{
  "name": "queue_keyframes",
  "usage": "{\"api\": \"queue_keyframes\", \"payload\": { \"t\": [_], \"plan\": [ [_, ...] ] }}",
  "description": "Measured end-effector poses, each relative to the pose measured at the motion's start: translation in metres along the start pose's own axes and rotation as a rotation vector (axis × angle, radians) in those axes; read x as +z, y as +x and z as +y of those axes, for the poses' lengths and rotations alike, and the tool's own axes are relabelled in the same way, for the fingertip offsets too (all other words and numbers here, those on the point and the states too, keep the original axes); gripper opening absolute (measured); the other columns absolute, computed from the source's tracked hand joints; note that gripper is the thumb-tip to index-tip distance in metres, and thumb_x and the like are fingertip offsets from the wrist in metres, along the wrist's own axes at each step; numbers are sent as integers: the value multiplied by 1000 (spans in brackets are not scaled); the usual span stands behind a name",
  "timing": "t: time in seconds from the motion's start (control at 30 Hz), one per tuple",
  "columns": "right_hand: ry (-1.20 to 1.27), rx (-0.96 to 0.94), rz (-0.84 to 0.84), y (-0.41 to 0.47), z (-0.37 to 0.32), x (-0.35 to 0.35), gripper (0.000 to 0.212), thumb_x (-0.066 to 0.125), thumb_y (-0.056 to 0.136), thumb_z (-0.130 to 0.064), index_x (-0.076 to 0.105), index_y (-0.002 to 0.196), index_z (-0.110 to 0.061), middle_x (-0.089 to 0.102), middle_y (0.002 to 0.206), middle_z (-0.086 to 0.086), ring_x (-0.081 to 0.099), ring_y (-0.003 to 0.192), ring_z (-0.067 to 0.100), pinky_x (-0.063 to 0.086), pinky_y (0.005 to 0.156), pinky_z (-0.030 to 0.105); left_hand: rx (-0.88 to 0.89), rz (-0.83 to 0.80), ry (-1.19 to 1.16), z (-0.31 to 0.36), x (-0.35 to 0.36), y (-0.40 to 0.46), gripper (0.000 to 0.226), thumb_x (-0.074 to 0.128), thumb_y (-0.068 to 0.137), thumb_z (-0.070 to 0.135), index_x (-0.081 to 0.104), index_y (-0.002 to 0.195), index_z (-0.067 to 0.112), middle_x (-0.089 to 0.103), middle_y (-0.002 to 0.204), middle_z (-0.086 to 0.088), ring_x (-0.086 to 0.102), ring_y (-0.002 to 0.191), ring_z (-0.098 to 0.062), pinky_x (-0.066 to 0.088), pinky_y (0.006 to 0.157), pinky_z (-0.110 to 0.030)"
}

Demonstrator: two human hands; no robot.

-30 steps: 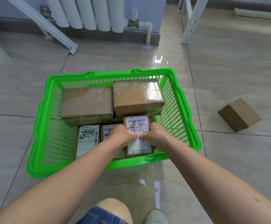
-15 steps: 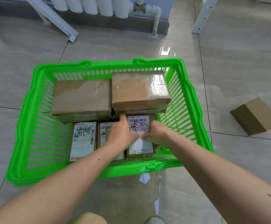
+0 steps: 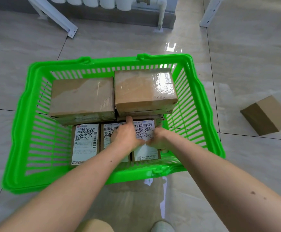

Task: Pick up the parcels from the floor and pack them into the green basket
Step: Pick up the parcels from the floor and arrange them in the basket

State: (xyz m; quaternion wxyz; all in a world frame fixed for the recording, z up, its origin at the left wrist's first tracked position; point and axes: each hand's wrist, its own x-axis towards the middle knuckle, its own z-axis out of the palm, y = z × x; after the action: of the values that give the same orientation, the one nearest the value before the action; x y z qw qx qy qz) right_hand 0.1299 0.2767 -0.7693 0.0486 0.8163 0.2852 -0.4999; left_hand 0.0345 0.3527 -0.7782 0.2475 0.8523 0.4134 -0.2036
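The green basket (image 3: 103, 64) stands on the tiled floor in front of me. Two large taped brown parcels (image 3: 81, 96) (image 3: 144, 87) fill its far half. Three small parcels with white labels lie side by side in the near half: a left one (image 3: 85, 143), a middle one (image 3: 108, 131) and a right one (image 3: 144, 129). My left hand (image 3: 126, 136) and my right hand (image 3: 160, 139) both hold the right parcel, thumbs on its label, and one left finger reaches its far edge. A plain brown box (image 3: 268, 114) lies on the floor to the right of the basket.
A white radiator (image 3: 103, 1) and its pipe (image 3: 161, 14) run along the far wall. White metal frame legs (image 3: 56, 15) (image 3: 210, 12) stand on the floor behind the basket. My knee (image 3: 94, 226) and shoe (image 3: 161, 226) show at the bottom edge.
Both hands have moved the right labelled parcel down and forward into the basket's near right corner, beside the middle parcel. My view has moved closer to the basket.
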Motion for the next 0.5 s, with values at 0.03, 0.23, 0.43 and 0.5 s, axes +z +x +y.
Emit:
{"api": "queue_keyframes", "payload": {
  "t": [0.03, 0.23, 0.43, 0.5],
  "plan": [
    [6, 3, -3, -4, 2, 0, 64, 52, 97, -36, 32, 148, -3, 38, 151, 19, 44, 137, 30, 39, 113, 35, 0, 0, -12, 0, -1, -2, 82, 80, 72, 45, 31, 129, 11, 64, 110, -14, 64, 102, -35, 55, 81, -42],
    [123, 29, 111, -50, 15, -15, 37, 59, 95, -31, 61, 113, 1, 67, 104, 11, 65, 87, 23, 49, 69, 23, 12, 2, -47, 2, -14, -19, 68, 73, 80, 44, 40, 127, 7, 63, 116, -12, 60, 109, -32, 48, 80, -38],
    [346, -11, 362, -100, 41, -28, 38, 66, 89, -34, 64, 103, 2, 68, 99, 16, 67, 98, 31, 49, 77, 27, 101, 54, -35, 37, -36, -39, 34, 57, 89, 45, 57, 96, 12, 66, 94, -7, 61, 92, -29, 51, 77, -38],
    [467, -14, 460, -119, 53, -39, 38, 66, 87, -33, 67, 106, 1, 71, 103, 16, 67, 100, 31, 52, 85, 31, 108, 67, -35, 59, -51, -49, 28, 54, 91, 43, 60, 88, 15, 67, 89, -5, 60, 87, -27, 47, 72, -35]
  ]
}}
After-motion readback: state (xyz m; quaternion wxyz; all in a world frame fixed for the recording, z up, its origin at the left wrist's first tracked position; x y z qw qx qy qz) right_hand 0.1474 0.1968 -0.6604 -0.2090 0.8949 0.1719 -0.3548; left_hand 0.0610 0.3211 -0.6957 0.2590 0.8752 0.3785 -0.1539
